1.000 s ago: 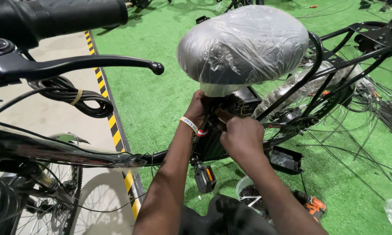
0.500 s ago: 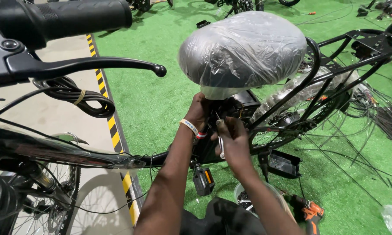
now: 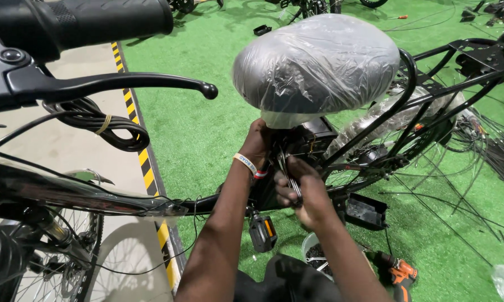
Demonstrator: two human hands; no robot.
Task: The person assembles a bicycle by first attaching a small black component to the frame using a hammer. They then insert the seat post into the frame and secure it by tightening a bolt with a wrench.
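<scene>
A bicycle saddle wrapped in clear plastic [image 3: 316, 59] sits on a black frame in the upper middle of the head view. Just below it my left hand [image 3: 258, 144], with a white wristband, presses against the seat post area under the saddle. My right hand [image 3: 299, 187] is closed around a thin metal tool [image 3: 286, 170] whose end points up toward the seat post clamp. The clamp itself is mostly hidden by my hands. A black pedal with an orange reflector [image 3: 262, 233] hangs below my forearms.
A black handlebar grip [image 3: 90, 19] and brake lever [image 3: 112, 84] cross the upper left, with coiled cables [image 3: 104, 126] beneath. A rear rack [image 3: 470, 61] and spoked wheel lie to the right. An orange power drill [image 3: 398, 275] and loose cables rest on the green turf. A yellow-black stripe [image 3: 145, 168] borders the turf.
My right hand has drawn down and back from the seat post, and the thin metal tool now shows in its grip. My left hand stays under the saddle.
</scene>
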